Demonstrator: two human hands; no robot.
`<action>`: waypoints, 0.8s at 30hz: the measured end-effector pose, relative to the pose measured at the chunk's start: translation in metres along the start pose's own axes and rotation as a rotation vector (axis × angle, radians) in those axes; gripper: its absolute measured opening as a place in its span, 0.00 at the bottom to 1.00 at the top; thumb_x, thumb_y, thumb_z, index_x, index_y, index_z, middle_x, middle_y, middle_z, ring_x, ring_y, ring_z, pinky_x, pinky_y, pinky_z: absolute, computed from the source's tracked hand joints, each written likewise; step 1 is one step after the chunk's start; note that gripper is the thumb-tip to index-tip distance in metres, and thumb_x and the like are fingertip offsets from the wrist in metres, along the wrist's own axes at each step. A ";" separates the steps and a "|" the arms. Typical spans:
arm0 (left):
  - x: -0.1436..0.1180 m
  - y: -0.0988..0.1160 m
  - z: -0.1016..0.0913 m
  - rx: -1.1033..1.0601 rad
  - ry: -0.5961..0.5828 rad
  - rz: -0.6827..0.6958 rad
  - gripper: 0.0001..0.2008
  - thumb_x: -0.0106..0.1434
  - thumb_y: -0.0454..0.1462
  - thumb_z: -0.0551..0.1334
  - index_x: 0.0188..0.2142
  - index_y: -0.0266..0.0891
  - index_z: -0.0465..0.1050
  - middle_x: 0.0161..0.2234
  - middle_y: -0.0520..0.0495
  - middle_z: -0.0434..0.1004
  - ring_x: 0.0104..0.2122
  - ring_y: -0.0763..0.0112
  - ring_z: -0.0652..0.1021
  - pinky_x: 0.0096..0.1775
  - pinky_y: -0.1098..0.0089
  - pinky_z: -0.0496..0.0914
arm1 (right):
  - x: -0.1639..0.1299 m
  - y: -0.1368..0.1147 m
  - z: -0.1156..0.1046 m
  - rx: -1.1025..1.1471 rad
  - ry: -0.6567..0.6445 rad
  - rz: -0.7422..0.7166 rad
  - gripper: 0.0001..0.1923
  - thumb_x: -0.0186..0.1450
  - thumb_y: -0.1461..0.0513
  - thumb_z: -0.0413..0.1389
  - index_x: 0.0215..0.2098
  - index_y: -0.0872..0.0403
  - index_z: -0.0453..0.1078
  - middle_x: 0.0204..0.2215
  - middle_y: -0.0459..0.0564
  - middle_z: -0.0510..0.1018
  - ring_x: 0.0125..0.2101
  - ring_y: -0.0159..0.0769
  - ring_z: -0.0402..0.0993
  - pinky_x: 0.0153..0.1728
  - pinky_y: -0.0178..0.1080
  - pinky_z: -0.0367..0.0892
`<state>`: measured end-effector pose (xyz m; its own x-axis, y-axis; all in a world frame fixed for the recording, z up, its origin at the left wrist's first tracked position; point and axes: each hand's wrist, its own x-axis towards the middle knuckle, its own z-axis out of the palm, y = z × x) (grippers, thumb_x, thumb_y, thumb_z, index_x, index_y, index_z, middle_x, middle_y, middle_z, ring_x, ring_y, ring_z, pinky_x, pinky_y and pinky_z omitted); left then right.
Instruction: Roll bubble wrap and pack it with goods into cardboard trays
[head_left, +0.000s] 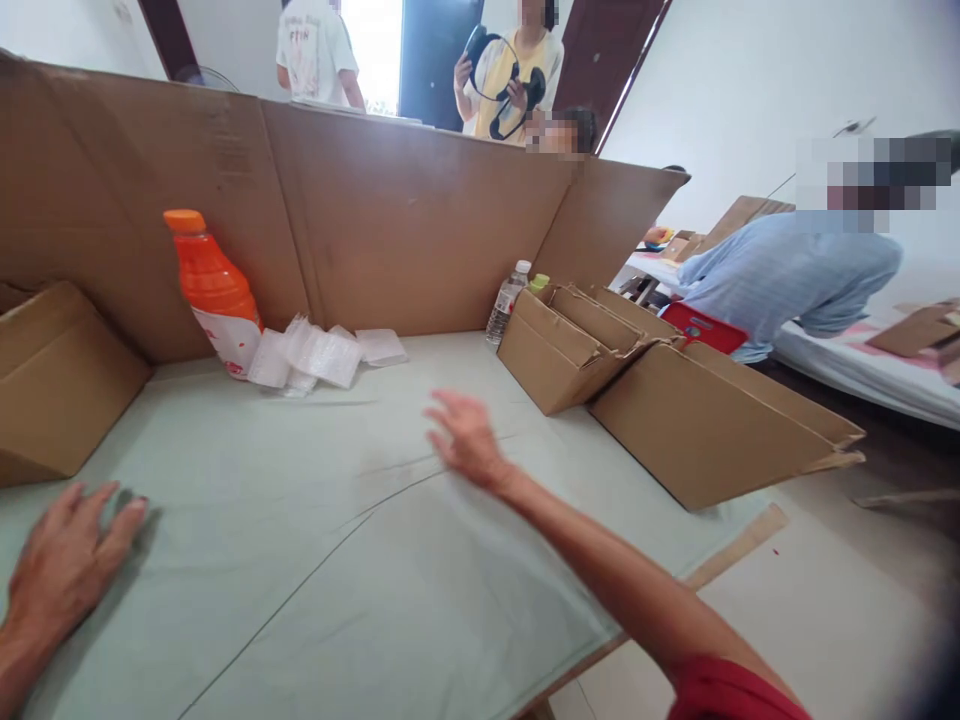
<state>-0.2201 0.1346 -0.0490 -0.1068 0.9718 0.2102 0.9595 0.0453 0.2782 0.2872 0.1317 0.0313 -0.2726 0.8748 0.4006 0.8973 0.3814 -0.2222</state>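
The left hand (64, 560) lies flat, fingers spread, on the smooth pale-green sheet (315, 560) at near left. The right hand (469, 440), blurred, fingers loosely apart and holding nothing, hovers mid-sheet, pointing far-left toward crinkled white plastic packets (322, 355).

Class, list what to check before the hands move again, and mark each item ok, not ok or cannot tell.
1. Left hand empty, flat on the pale sheet: ok.
2. Right hand empty, open above the sheet: ok.
3. Orange bottle upright: ok.
4. Its cap sealed: cannot tell.
5. Plastic wrappers apart from both hands: ok.
6. Open cardboard box beside the right hand, contents: cannot tell.
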 end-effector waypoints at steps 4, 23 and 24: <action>-0.046 0.077 0.022 -0.074 0.004 0.244 0.25 0.65 0.55 0.53 0.53 0.46 0.71 0.63 0.43 0.70 0.64 0.43 0.68 0.62 0.42 0.64 | 0.019 0.108 -0.099 -0.315 0.243 0.313 0.24 0.63 0.64 0.58 0.58 0.57 0.68 0.66 0.66 0.63 0.67 0.58 0.54 0.62 0.61 0.49; -0.139 0.228 0.027 -0.617 -0.097 0.446 0.27 0.67 0.44 0.60 0.65 0.44 0.64 0.63 0.37 0.68 0.62 0.51 0.71 0.60 0.50 0.69 | -0.050 0.053 -0.154 0.067 0.103 0.007 0.11 0.66 0.54 0.54 0.34 0.48 0.78 0.32 0.51 0.82 0.37 0.45 0.77 0.47 0.51 0.68; -0.139 0.227 0.027 -0.631 -0.084 0.428 0.29 0.66 0.44 0.61 0.66 0.44 0.61 0.64 0.37 0.67 0.63 0.51 0.70 0.61 0.49 0.69 | -0.063 0.035 -0.158 0.120 0.047 -0.036 0.12 0.67 0.54 0.54 0.33 0.46 0.78 0.32 0.50 0.83 0.38 0.45 0.78 0.48 0.52 0.68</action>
<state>0.0195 0.0156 -0.0405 0.2851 0.8904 0.3548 0.5790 -0.4550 0.6766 0.3908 0.0434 0.1386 -0.2848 0.8460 0.4508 0.8387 0.4477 -0.3102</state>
